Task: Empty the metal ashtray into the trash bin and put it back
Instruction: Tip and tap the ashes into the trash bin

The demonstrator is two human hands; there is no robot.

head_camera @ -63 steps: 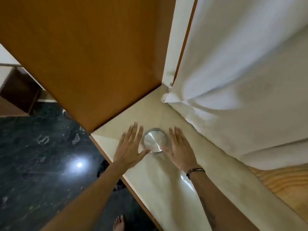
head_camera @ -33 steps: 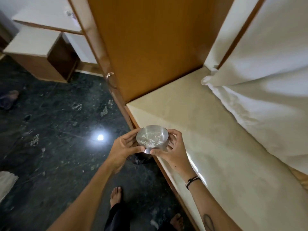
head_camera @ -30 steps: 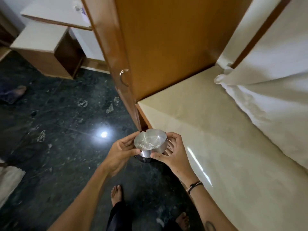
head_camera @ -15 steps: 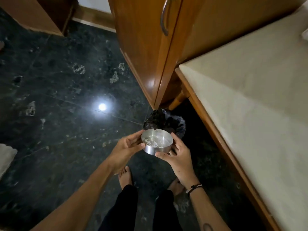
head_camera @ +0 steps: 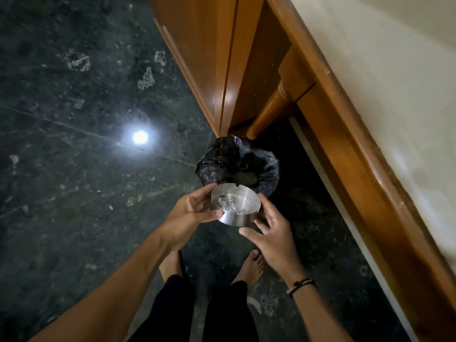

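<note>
While held over bin (head_camera: 238,166): ashtray (head_camera: 235,207), ash inside, gripped by left hand (head_camera: 190,215); right hand (head_camera: 272,234) spread, fingertips touching.

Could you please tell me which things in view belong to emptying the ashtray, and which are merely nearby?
Belong to the job:
metal ashtray, with ash inside
trash bin, black-lined
left hand, gripping the ashtray
right hand

Just nearby:
wooden cabinet
table edge
dark floor
</note>
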